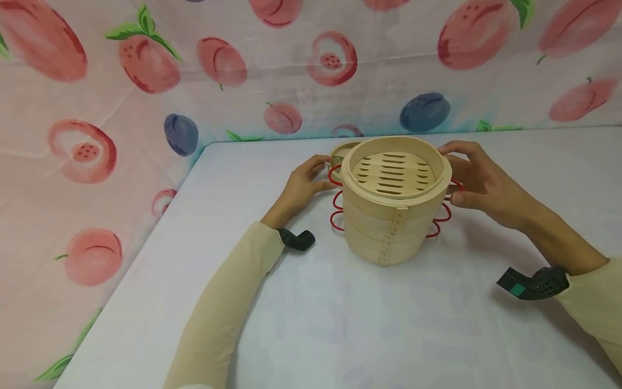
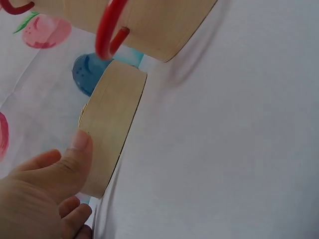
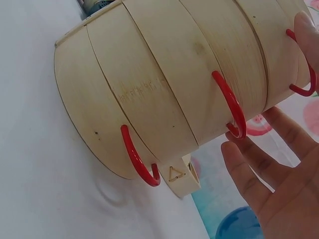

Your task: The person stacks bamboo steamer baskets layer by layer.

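Note:
A stack of bamboo steamer baskets stands upright on the white table, red loop handles on its sides. Its top basket is uncovered and shows a slatted base. Behind its left side lies a low round bamboo steamer lid, mostly hidden in the head view. My left hand holds the lid's left edge, thumb against the outer wall; some fingertips are hidden. At the stack's upper right, my right hand rests with spread, fairly straight fingers around the top basket, close to a red handle.
The white tabletop stretches in front of the stack. A fruit-print cloth hangs along the back and left edges. Each wrist wears a black camera mount.

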A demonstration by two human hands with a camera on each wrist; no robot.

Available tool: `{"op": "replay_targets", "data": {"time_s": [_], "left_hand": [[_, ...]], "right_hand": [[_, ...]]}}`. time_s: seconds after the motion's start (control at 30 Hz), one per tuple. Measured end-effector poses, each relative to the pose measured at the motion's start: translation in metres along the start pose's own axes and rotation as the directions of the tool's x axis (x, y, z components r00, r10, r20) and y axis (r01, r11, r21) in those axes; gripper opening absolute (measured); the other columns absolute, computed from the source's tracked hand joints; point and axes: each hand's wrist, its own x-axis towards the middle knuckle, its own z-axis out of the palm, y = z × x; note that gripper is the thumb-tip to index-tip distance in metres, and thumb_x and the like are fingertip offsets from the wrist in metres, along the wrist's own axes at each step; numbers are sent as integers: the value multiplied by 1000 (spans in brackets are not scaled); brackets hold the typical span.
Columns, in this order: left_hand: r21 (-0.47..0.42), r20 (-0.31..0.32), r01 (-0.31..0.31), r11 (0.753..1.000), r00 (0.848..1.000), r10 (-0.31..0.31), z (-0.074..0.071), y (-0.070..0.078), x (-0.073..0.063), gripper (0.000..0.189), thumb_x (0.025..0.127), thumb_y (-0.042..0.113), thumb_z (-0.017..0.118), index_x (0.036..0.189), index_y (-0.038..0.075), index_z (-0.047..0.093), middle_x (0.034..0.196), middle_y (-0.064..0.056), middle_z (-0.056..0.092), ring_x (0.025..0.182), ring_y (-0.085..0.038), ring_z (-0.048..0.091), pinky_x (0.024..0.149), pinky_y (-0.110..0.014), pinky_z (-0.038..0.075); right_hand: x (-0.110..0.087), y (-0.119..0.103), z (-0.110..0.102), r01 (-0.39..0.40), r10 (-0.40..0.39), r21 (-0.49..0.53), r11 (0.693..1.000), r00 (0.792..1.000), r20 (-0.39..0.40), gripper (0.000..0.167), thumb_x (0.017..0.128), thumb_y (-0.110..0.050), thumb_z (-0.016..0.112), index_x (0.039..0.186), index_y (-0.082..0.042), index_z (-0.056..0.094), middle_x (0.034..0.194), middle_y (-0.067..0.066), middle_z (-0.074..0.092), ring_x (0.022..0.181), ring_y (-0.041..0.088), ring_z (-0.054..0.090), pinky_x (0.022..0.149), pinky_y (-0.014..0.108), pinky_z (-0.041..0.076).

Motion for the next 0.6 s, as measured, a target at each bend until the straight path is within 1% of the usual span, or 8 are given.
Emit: {"op": "replay_targets", "data": {"time_s": [0.1, 0.23, 0.43, 0.6], "left_hand": [[78, 8, 6, 997, 1000, -6, 1, -2, 1, 45, 82, 11, 77, 123, 17, 61, 138, 2, 51, 130, -11, 43, 103, -19, 32], [129, 6, 9, 992, 1000, -10, 2, -3, 3, 41, 83, 14, 76, 121, 16, 63, 137, 0, 52, 128, -11, 44, 103, -21, 33], [167, -6, -2, 986, 1000, 3, 0, -3, 4, 39, 83, 15, 77, 120, 17, 64, 132, 0, 56, 126, -13, 47, 102, -21, 34], [161, -41, 6, 987, 999, 1, 0, -6, 6, 33, 80, 12, 79, 110, 14, 66, 128, -2, 57, 127, -12, 45, 102, -21, 34]], "right_hand": [[0, 1, 0, 3, -3, 8, 1000, 1000, 5, 68, 84, 17, 55, 142, -2, 24, 142, 18, 40, 125, 27, 43, 94, 27, 45], [0, 1, -1, 12, -12, 18, 1000, 1000, 9, 69, 84, 16, 55, 143, -2, 24, 141, 18, 40, 124, 27, 44, 93, 27, 46], [0, 2, -1, 12, -12, 19, 1000, 1000, 10, 70, 84, 16, 54, 143, -3, 23, 142, 18, 39, 125, 27, 43, 93, 27, 46], [0, 1, 0, -8, 8, 6, 1000, 1000, -9, 70, 84, 14, 57, 143, -2, 22, 144, 17, 38, 126, 26, 43, 93, 27, 46]]}}
